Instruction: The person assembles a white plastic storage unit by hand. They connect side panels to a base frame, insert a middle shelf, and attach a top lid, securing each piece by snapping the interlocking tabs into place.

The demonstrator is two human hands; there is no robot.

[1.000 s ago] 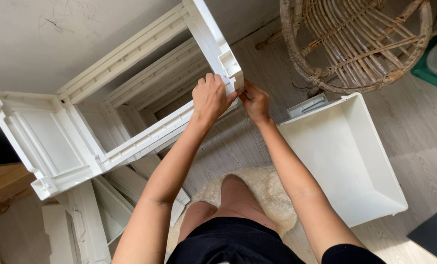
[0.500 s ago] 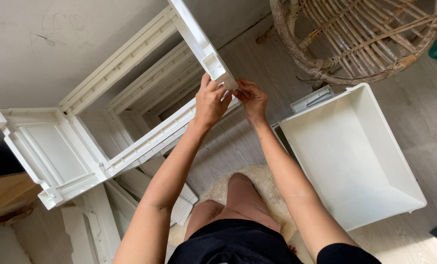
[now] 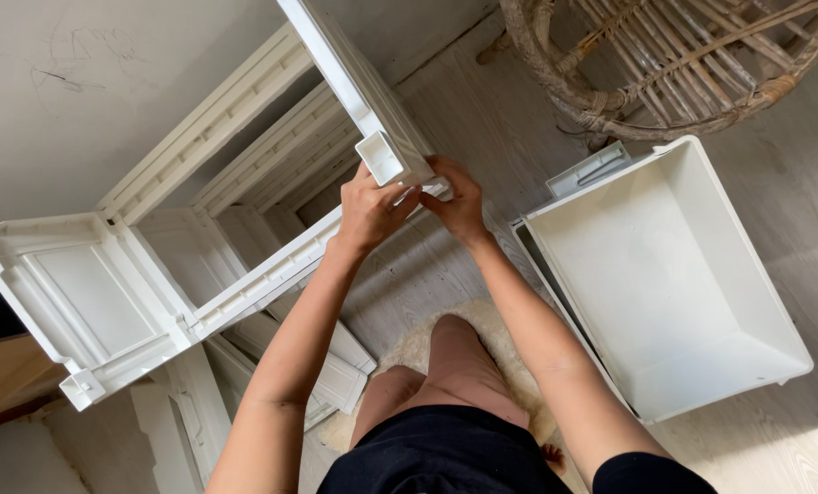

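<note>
Both hands, left hand and right hand, grip the corner joint of a white plastic frame at upper centre of the frame, a white drawer bin lying at right beneath a wicker chair.

Frame stands left, against the wall. Drawer lies right on the floor, chair behind it. Loose panels lie below the frame, rug between.
</note>
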